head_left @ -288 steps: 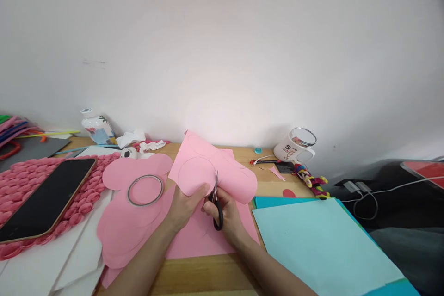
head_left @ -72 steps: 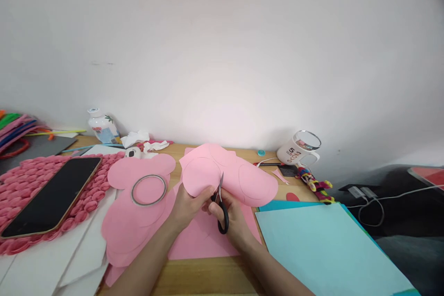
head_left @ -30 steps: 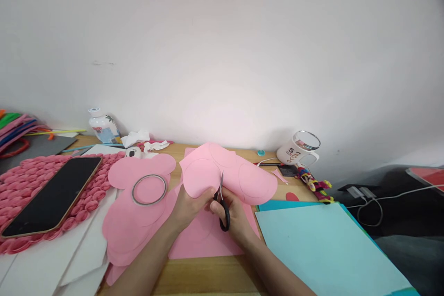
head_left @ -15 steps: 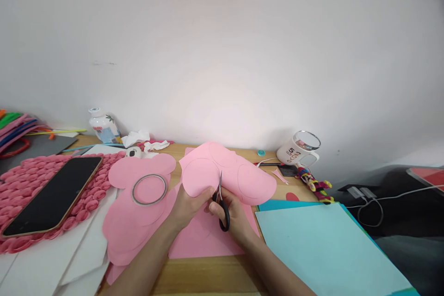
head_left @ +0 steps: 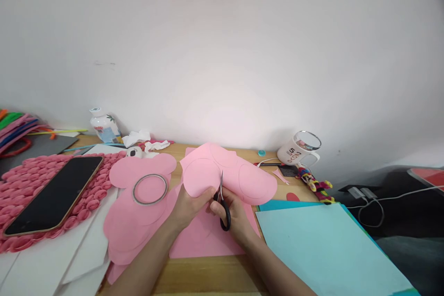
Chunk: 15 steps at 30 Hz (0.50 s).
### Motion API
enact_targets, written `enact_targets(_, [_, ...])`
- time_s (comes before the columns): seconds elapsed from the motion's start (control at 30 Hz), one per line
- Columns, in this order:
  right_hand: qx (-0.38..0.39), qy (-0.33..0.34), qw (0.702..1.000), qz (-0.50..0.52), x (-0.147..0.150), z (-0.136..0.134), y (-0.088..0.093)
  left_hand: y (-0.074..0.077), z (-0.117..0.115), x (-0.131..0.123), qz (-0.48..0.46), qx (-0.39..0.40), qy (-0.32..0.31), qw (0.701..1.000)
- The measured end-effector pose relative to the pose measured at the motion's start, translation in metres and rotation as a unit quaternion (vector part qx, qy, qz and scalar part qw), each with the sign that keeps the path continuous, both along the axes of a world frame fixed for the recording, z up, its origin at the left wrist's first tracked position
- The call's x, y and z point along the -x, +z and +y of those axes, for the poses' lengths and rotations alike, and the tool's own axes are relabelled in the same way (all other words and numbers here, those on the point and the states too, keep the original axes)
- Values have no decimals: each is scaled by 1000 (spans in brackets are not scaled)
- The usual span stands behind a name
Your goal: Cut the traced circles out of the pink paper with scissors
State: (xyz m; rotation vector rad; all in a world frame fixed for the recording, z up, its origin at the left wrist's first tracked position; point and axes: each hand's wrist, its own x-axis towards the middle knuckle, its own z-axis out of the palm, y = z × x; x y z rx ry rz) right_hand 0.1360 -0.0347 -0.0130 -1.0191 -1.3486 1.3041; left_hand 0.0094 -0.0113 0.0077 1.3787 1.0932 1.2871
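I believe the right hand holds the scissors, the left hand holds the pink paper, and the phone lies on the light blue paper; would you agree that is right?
Not quite: the head view shows the phone lying on the pink textured mat instead. The rest is right: the right hand holds the scissors, and the left hand holds the pink paper.

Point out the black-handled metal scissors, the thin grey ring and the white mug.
Black-handled metal scissors (head_left: 227, 213), head view: handle loop.
Thin grey ring (head_left: 149, 203), head view: near rim.
White mug (head_left: 290, 153), head view: outer side.
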Motion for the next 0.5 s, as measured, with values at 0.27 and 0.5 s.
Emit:
enact_targets(0.27, [-1, -2, 1000, -1, 1, -1, -2, 0, 0, 0, -7, 10, -18, 1000])
enact_targets(0.5, [2, -1, 1000, 15, 0, -1, -1, 3, -1, 0, -14, 14, -29, 999])
